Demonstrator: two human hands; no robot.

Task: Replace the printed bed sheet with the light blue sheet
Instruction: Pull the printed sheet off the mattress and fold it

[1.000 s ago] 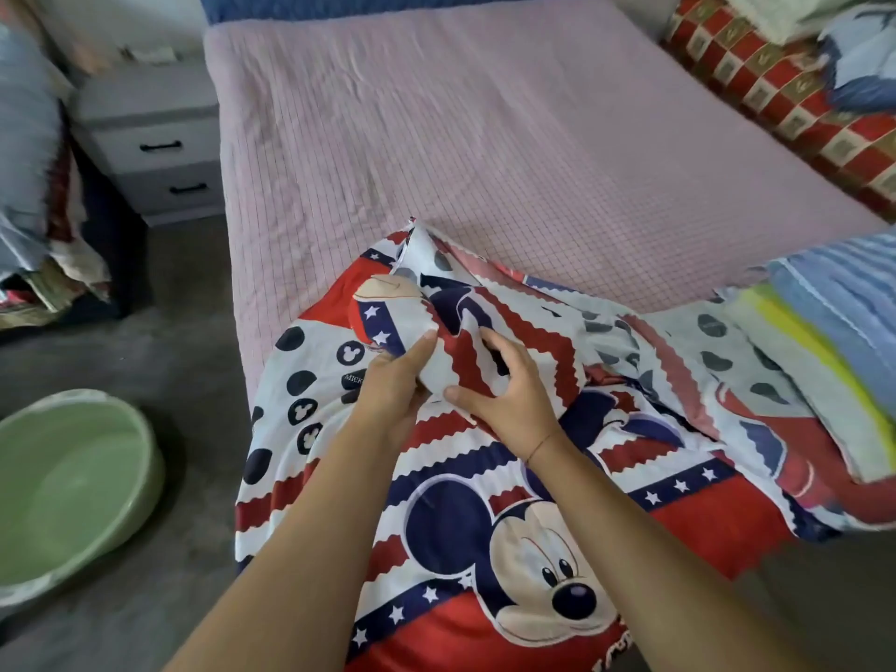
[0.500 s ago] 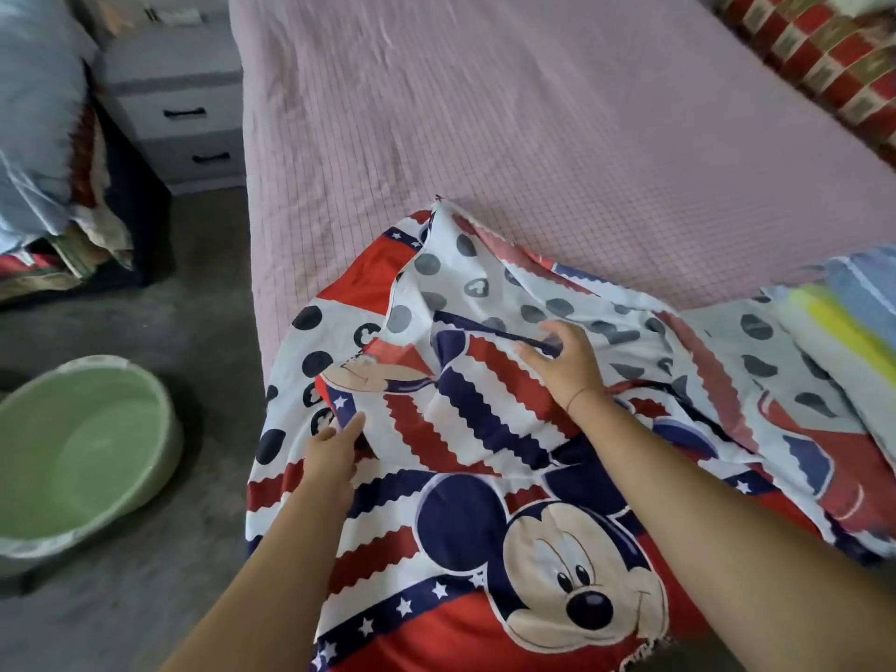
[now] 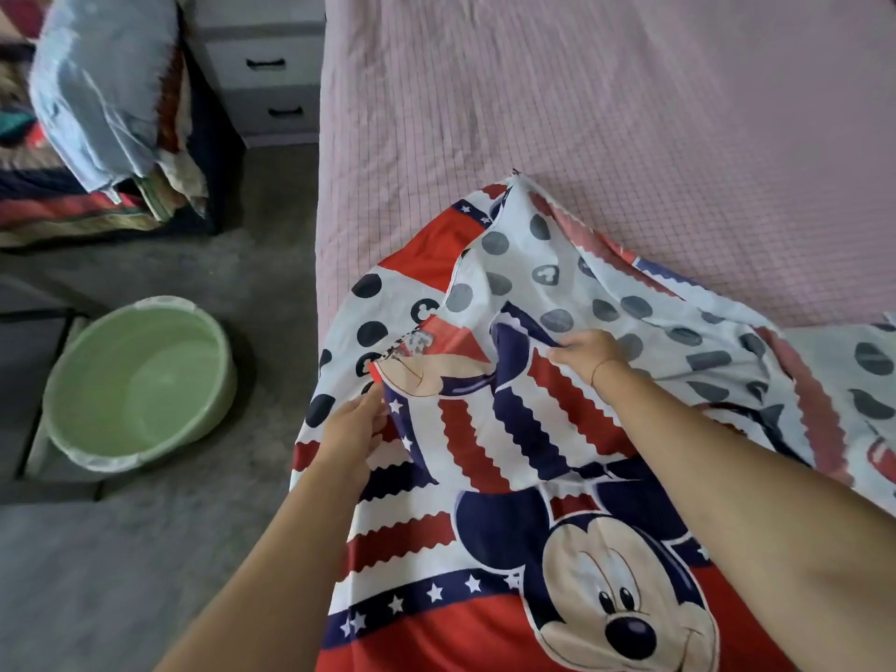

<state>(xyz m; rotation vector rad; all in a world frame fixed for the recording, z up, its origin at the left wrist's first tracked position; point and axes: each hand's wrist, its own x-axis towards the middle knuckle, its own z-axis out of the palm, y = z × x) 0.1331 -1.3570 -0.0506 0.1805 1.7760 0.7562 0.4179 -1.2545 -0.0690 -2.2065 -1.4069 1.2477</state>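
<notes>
The printed bed sheet (image 3: pixel 485 526) lies bunched over the near end of the pink checked mattress (image 3: pixel 630 114), filling the view from four to six o'clock. The left hand (image 3: pixel 354 429) pinches a folded edge of it, and the right hand (image 3: pixel 589 354), toward two o'clock of the left, grips another fold. A green basin (image 3: pixel 145 380) sits on the floor at nine o'clock, and a light blue cloth (image 3: pixel 97 89) drapes a pile at ten o'clock.
</notes>
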